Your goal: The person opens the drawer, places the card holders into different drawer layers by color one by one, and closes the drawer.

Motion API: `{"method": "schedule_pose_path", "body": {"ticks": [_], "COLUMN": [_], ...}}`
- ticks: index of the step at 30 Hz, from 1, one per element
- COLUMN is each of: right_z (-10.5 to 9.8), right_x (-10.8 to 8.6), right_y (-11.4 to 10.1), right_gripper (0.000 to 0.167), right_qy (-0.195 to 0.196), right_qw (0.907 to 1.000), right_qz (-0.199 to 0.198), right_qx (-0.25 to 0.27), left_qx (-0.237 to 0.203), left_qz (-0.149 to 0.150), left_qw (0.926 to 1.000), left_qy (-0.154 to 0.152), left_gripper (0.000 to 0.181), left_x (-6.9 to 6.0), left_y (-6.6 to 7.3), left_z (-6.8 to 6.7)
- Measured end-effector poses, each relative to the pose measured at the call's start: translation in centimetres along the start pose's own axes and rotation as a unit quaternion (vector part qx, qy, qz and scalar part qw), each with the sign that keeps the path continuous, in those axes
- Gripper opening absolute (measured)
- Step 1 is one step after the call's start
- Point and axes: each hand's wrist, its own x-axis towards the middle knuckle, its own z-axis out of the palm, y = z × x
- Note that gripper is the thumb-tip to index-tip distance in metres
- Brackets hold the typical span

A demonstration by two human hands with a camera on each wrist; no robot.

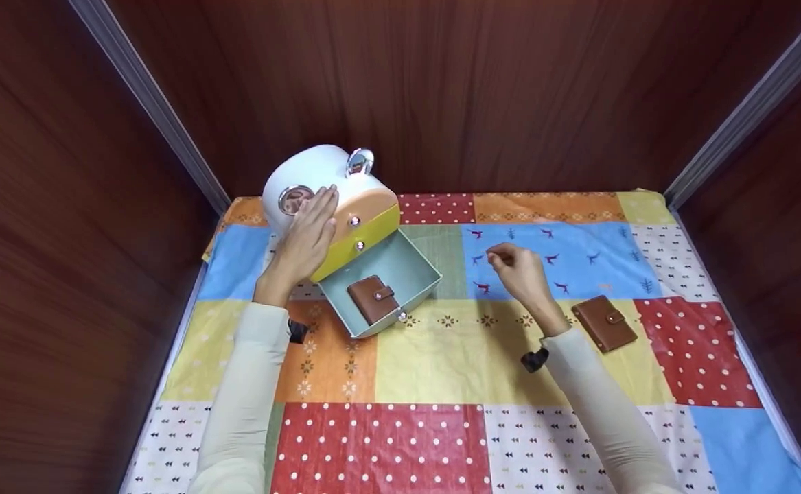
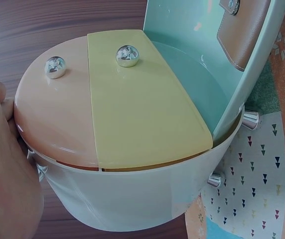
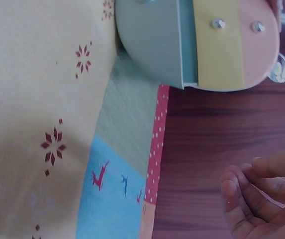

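Note:
My left hand point(image 1: 304, 240) rests with straight fingers on the rounded top of a white cabinet point(image 1: 321, 165). The cabinet's front has an orange drawer point(image 2: 58, 109) above a yellow drawer point(image 2: 142, 104), both pushed in. Below them a mint-green drawer point(image 1: 407, 264) is pulled out, and a brown wallet point(image 1: 369, 298) with a snap strap lies in it. Right of the cabinet, my right hand point(image 1: 520, 271) hovers over the tablecloth, its fingers loosely curled and holding nothing. A second brown wallet point(image 1: 605, 324) lies on the cloth near the right wrist.
A patchwork tablecloth point(image 1: 427, 363) covers the table. Dark wood-grain panels point(image 1: 482, 96) stand at the back and both sides, close behind the cabinet. A silver ring point(image 1: 360, 163) sticks up from the cabinet's top.

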Motion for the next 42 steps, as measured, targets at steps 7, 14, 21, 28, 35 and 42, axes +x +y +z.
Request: {"method": "schedule_pose_path", "body": {"ticks": [7,14,21,28,35,42], "right_z": [-1.6,-2.9,-4.1,-5.4,-6.6,-7.4], "right_x": [-0.3,-0.5,-1.1,-1.5,-1.8,-2.2], "right_y": [1.0,1.9,2.8,3.7,4.5,5.4], "right_gripper": [0.022,0.024,0.024,0.026,0.026,0.024], "right_qy": [0.014,0.021,0.032,0.048,0.057,0.074], "right_qw": [0.9998,0.9995,0.999,0.9978,0.9967,0.9948], "right_qz": [0.009,0.016,0.021,0.033,0.051,0.069], "right_qx": [-0.014,-0.019,-0.023,-0.032,-0.027,-0.013], "left_qx": [0.0,-0.001,-0.001,0.0,0.0,-0.002], "left_qz": [0.0,0.004,0.0,-0.002,-0.002,0.001], "left_qw": [1.0,1.0,1.0,1.0,1.0,1.0], "left_qy": [0.0,0.004,0.003,-0.003,-0.003,0.001], "left_gripper": [0.056,0.056,0.056,0.056,0.057,0.057], "left_x": [0.0,0.0,0.0,0.0,-0.1,0.0], "left_y": [-0.1,-0.1,-0.1,0.1,0.0,0.1], "left_z": [0.0,0.1,0.2,-0.1,-0.1,-0.1]}}
